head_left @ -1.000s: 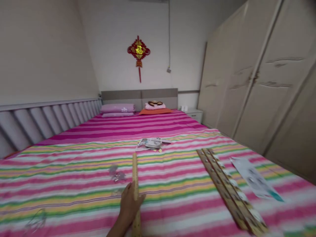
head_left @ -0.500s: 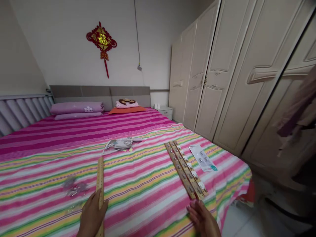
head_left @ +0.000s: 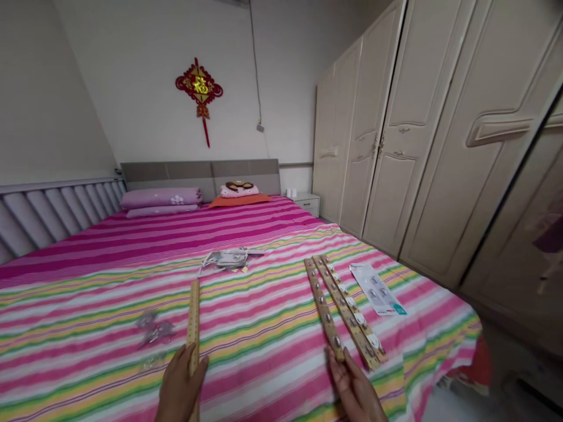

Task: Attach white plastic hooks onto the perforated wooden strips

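My left hand (head_left: 180,387) is closed around the near end of a long wooden strip with a row of holes (head_left: 193,319), which lies on the striped bedspread (head_left: 264,328) pointing away from me. My right hand (head_left: 356,390) reaches with fingers stretched out to the near ends of three wooden strips with metal hooks (head_left: 341,310), its fingertips touching the leftmost one. A white card of hooks (head_left: 377,289) lies just right of those strips.
A small clear bag of metal parts (head_left: 153,333) lies left of the held strip. A plastic packet (head_left: 229,258) rests mid-bed. Pillows (head_left: 160,199) and a headboard stand at the far end. A cream wardrobe (head_left: 422,146) lines the right side, with floor below the bed's right edge.
The view swung right and then back a little. My right hand came into view and reached the near ends of the hooked strips. My left hand kept its hold on the holed strip.
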{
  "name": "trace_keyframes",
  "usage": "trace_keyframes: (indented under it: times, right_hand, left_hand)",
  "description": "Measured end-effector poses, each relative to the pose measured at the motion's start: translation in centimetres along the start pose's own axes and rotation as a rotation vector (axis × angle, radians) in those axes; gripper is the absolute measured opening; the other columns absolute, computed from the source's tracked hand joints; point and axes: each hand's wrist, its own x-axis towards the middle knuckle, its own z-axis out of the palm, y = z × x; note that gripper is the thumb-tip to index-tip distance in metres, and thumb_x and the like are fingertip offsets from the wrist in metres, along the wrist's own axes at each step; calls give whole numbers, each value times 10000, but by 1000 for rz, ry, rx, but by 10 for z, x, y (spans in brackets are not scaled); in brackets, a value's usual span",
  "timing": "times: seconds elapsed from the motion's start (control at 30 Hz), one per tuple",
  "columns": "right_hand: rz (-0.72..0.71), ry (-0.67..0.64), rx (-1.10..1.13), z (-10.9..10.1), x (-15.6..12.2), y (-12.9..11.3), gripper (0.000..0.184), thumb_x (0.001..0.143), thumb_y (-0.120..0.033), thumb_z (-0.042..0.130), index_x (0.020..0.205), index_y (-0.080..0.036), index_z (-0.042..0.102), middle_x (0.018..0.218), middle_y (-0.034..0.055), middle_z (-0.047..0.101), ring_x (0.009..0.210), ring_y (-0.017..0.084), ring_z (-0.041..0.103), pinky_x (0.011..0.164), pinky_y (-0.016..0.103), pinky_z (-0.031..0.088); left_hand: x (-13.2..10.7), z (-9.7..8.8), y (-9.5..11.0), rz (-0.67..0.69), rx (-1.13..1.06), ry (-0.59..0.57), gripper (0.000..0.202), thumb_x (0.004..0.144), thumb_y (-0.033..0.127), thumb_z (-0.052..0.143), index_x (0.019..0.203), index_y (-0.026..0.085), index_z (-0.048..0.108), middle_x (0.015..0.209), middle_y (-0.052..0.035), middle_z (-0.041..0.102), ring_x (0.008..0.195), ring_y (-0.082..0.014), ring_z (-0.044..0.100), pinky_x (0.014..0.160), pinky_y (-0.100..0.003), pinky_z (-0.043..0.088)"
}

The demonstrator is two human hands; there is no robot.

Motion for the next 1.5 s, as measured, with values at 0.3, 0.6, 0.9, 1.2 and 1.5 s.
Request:
trace_keyframes:
  times: [0.3, 0.6, 0.9, 1.2, 1.5]
  right_hand:
    - [41, -108, -144, 18, -18, 15, 301, 536, -144, 843, 808, -148, 714, 808, 32, 736, 717, 126, 690, 651, 157, 588]
    - [190, -313, -362, 62, -40, 106, 417, 509, -249, 879, 885, -155, 725, 850, 62, 742, 762, 170, 684, 748, 260, 561]
    - [289, -527, -520, 152, -47, 213, 441, 559, -319, 849, 960, -181, 729, 967, 62, 734, 812, 193, 674, 736, 280, 527]
    - [289, -638, -600, 175, -29, 270, 464, 529, -317, 863, 931, -127, 730, 842, 68, 735, 646, 157, 649, 630, 268, 520]
    - [254, -655, -723, 180, -18, 283, 432, 525, -379, 854, 852, -121, 742, 623, 7, 663, 555, 136, 602, 574, 254, 506]
  left_hand:
    - [-22, -13, 41, -93, -304, 70, 561, 708, 549, 493, 1069, 142, 629, 1281, -154, 551, 1251, -318, 444, 1065, -471, 341]
    - [-58, -20, 99, -434, -1004, -266, 597, 742, 581, 555, 1211, 211, 568, 1327, -130, 545, 1207, -283, 519, 916, -382, 480]
    - [7, -43, 78, -413, -922, 206, 637, 669, 611, 576, 1087, 130, 568, 1000, -145, 666, 930, -252, 634, 802, -330, 490]
    - [41, -66, 2, -288, -717, 317, 484, 768, 634, 419, 637, 189, 556, 614, -37, 606, 636, -193, 573, 613, -303, 449]
    - [81, -88, -43, -310, -566, 418, 451, 816, 596, 357, 659, 209, 525, 696, -56, 612, 742, -215, 576, 685, -317, 433]
